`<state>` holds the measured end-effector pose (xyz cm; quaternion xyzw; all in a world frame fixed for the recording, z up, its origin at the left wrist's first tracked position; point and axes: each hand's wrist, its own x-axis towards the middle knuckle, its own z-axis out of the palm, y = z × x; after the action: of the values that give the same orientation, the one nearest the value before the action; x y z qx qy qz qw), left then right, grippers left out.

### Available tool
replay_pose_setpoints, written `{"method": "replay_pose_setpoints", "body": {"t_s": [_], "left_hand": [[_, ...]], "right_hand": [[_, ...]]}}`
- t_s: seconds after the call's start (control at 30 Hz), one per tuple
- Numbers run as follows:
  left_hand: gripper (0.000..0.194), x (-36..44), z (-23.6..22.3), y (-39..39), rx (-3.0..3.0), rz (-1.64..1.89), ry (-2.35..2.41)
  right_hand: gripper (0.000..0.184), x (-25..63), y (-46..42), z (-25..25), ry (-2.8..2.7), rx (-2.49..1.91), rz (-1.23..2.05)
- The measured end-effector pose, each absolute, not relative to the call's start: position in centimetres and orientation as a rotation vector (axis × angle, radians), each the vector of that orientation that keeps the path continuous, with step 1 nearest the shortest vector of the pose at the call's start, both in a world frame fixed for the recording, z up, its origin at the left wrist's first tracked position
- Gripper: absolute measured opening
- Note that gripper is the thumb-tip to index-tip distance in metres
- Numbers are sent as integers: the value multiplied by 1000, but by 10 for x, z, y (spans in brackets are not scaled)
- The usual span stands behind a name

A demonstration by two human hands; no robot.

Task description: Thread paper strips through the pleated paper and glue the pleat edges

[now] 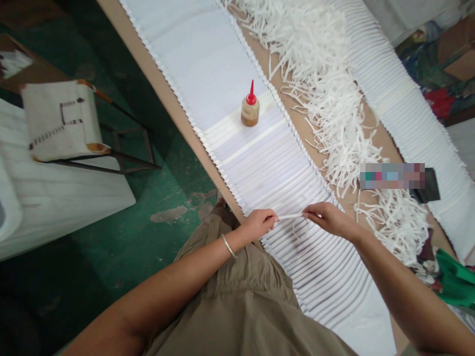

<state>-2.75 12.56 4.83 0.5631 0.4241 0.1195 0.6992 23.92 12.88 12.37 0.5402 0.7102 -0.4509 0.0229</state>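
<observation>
My left hand [260, 223] and my right hand [328, 217] each pinch one end of a thin white paper strip [290, 216], stretched between them just above a long row of overlapping white sheets [260, 158]. Both hands are closed on the strip, near the table's left edge. A small glue bottle [250, 108] with a red nozzle stands upright on the sheets, farther up the table.
A heap of loose white paper strips [326, 99] lies to the right on the brown table [178, 113]. A second row of white sheets [401, 109] runs along the far right. A dark phone [430, 185] sits among the strips. A stool with cloth [63, 121] stands on the green floor at left.
</observation>
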Motion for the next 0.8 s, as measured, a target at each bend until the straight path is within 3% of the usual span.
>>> {"method": "replay_pose_setpoints", "body": {"t_s": [0.3,0.8], "left_hand": [[20,-87,13,109,1003,320,1224],[15,-72,-5,133,945,394,1563]], "right_hand": [[45,283,145,88,1912,1989,-1471],[37,312,231,45,1817,2480,-1167]]}}
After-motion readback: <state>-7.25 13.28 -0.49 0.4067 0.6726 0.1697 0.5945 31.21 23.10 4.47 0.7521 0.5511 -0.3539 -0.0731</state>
